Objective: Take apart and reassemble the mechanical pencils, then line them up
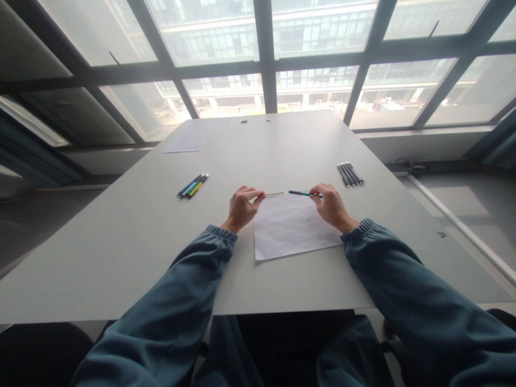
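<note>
My left hand (244, 206) pinches one end of a thin dark rod (276, 193), which looks like a pen refill and points right. Held in my right hand (331, 206) is a dark and green pen barrel (297, 193), its free end pointing left. A small gap separates the rod's tip from the barrel. Both are above the far edge of a white paper sheet (296, 228), which lies on the white table (161, 252) between my forearms.
Several coloured pens (193, 186) lie left of my left hand. A row of several dark pens (350, 174) sits beyond my right hand. Papers (187, 136) lie at the far left, and a small dark disc (244, 122) is near the far edge.
</note>
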Tool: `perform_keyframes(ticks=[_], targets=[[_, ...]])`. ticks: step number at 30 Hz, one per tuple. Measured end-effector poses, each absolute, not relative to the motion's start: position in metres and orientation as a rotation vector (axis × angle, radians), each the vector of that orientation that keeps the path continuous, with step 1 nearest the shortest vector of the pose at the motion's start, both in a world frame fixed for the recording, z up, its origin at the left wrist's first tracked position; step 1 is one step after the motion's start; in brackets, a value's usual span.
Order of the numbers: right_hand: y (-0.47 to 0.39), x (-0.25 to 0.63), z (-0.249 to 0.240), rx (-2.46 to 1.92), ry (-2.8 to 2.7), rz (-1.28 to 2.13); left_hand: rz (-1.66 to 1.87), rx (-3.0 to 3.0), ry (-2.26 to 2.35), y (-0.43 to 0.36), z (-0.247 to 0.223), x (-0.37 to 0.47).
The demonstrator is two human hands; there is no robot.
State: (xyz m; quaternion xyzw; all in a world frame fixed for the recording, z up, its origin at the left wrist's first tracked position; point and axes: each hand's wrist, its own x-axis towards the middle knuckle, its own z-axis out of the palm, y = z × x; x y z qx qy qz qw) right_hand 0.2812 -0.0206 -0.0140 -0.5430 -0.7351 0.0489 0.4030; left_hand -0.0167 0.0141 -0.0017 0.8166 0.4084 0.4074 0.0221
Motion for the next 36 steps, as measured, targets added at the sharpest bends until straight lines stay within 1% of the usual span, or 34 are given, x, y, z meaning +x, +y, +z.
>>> perform_keyframes(ticks=[7, 18, 36], targets=[[-0.026, 0.276, -0.011, -1.271, -1.966, 0.18, 1.152, 2.613, 1.209, 0.007, -0.001, -0.009], [-0.031, 0.269, -0.012, -1.193, -2.068, 0.312, 1.097, 2.615, 1.162, -0.001, -0.002, -0.001], [-0.033, 0.267, -0.009, -1.11, -2.089, 0.318, 1.099, 2.572, 1.083, 0.0, -0.005, 0.001]])
